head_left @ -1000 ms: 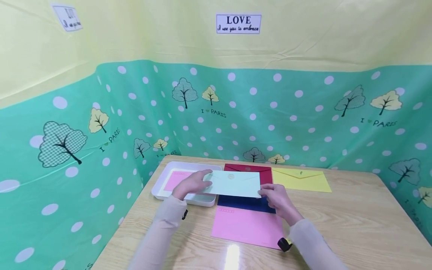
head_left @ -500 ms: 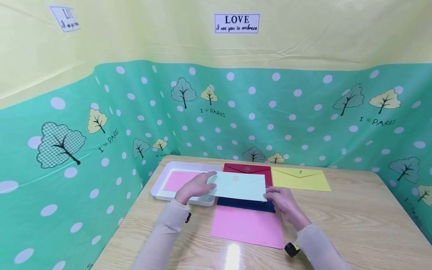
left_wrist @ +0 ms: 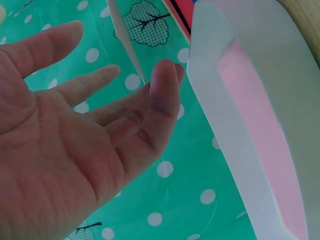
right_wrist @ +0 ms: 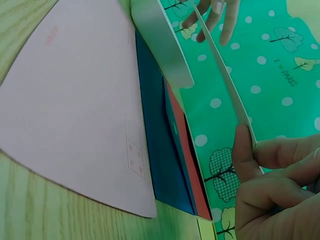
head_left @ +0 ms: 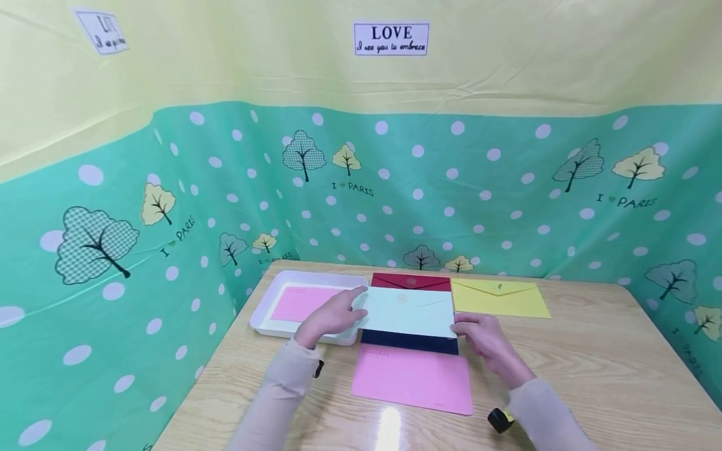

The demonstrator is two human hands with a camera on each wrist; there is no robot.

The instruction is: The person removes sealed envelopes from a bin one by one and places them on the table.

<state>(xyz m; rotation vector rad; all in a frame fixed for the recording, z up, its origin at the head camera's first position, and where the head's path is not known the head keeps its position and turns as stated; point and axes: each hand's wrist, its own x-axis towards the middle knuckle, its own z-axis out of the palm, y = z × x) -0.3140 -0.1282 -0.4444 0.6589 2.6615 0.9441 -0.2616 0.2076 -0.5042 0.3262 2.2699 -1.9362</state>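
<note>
A pale mint envelope (head_left: 408, 311) with a round seal is held level above the other envelopes. My left hand (head_left: 334, 313) holds its left end, thumb and index finger spread at the edge; in the left wrist view the envelope's thin edge runs in between the thumb and fingers (left_wrist: 162, 107). At the right corner my right hand (head_left: 489, 341) pinches it between thumb and curled index finger, seen closely in the right wrist view. Beneath it lie a navy envelope (head_left: 408, 342), mostly covered, and a red envelope (head_left: 410, 280). Nearer me lies a pink envelope (head_left: 412, 380).
A white tray (head_left: 261, 313) at the back left has a pink envelope (head_left: 296, 304) in it. At the back right lies a yellow envelope (head_left: 501, 298). Polka-dot curtain (head_left: 440, 175) surrounds the wooden table (head_left: 592, 369) at the back and sides.
Both hands have shifted right with the mint envelope, which has moved away from the tray and now covers more of the red envelope. The other envelopes have stayed put.
</note>
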